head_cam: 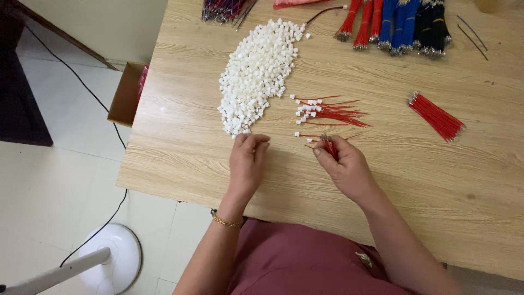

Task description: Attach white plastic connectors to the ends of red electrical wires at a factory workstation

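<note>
Two hands (red wires (329, 146) in right (345, 164))

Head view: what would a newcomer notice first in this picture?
The eye goes first to the big heap of white connectors in the middle of the wooden table. Next come the reds: the right hand pinches a small bunch of red wires, finished red wires with white ends lie just above it, and a loose red bundle lies to the right. The left hand reaches to the heap's near edge.
</note>
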